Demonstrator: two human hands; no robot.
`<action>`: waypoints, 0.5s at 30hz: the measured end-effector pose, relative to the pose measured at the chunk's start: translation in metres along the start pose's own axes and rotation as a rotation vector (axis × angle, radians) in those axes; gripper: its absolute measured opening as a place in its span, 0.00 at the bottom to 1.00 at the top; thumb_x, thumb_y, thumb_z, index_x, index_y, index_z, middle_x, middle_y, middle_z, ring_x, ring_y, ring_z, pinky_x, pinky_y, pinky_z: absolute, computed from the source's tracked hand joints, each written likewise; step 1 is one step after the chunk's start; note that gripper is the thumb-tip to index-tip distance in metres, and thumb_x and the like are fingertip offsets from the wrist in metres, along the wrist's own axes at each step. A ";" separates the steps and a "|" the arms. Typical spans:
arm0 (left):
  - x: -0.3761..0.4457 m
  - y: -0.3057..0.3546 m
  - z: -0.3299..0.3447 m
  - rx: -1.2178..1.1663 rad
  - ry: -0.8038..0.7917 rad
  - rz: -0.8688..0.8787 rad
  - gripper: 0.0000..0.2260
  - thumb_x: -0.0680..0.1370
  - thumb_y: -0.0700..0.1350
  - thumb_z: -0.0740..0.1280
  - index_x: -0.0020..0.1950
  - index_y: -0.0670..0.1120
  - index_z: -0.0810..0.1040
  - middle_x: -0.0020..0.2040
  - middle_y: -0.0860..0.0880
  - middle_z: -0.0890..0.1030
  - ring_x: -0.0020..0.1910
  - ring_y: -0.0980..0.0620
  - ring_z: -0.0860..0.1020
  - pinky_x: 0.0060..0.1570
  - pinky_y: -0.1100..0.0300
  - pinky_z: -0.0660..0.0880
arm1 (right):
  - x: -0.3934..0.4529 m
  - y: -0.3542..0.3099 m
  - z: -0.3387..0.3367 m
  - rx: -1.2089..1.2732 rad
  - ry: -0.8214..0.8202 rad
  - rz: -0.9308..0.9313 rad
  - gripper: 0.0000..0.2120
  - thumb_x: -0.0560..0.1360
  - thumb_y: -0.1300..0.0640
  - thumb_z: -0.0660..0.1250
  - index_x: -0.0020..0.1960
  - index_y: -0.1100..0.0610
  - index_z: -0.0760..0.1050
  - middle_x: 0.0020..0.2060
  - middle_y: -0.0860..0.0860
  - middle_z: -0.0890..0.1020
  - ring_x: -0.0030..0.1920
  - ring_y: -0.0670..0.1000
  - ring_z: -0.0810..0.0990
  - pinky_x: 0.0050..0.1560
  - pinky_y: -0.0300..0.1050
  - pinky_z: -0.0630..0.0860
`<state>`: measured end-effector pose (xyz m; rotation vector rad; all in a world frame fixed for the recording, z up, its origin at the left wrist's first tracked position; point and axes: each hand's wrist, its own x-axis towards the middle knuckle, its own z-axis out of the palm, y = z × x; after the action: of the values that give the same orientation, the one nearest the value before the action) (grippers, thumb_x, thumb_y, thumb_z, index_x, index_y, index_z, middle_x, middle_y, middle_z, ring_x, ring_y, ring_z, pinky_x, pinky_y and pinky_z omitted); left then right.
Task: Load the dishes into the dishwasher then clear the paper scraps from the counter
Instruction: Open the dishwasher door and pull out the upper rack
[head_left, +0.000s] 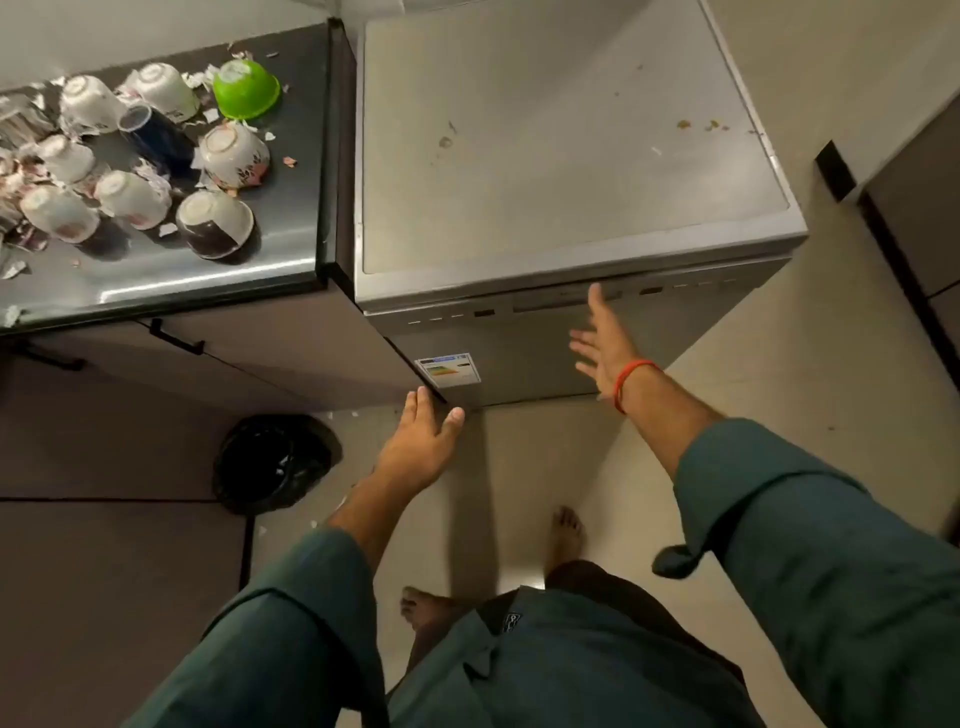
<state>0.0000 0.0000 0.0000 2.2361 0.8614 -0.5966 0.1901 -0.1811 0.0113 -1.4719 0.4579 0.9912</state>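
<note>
Upturned white ceramic cups and bowls (130, 200), with one lime-green plastic bowl (245, 87) among them, all standing unloaded on the grey steel counter (260, 260). Torn paper scraps (208, 115) strewn between them, none cleared. Grey freestanding dishwasher (519, 343) just beside the counter, door shut. Left hand (423, 441) spread flat and empty, low by the door's corner; right hand (602, 345) splayed and empty near the top edge. Black-lined bin (275, 462) on floor. Judged: task not begun.
</note>
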 end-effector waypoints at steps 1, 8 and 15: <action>-0.003 0.003 0.001 0.003 -0.001 -0.002 0.35 0.85 0.63 0.50 0.84 0.47 0.42 0.84 0.47 0.43 0.83 0.48 0.47 0.79 0.50 0.51 | 0.008 -0.005 0.001 0.149 0.022 -0.025 0.42 0.76 0.27 0.55 0.79 0.53 0.61 0.75 0.54 0.70 0.74 0.57 0.69 0.76 0.64 0.59; -0.013 0.013 -0.020 -0.074 0.015 -0.044 0.34 0.85 0.62 0.50 0.84 0.46 0.43 0.84 0.48 0.46 0.83 0.51 0.46 0.79 0.54 0.47 | 0.044 -0.023 0.010 0.594 -0.009 -0.046 0.36 0.75 0.36 0.68 0.75 0.56 0.66 0.62 0.57 0.77 0.64 0.56 0.75 0.68 0.59 0.70; 0.002 0.036 -0.035 -0.509 -0.042 -0.078 0.30 0.85 0.63 0.50 0.84 0.51 0.51 0.82 0.51 0.58 0.80 0.49 0.61 0.78 0.50 0.58 | 0.050 -0.023 0.013 0.757 -0.033 -0.034 0.28 0.73 0.42 0.74 0.65 0.57 0.72 0.63 0.55 0.76 0.61 0.55 0.77 0.66 0.58 0.73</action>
<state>0.0328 0.0055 0.0369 1.7316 0.9587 -0.4008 0.2318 -0.1510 -0.0127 -0.7766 0.6883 0.6949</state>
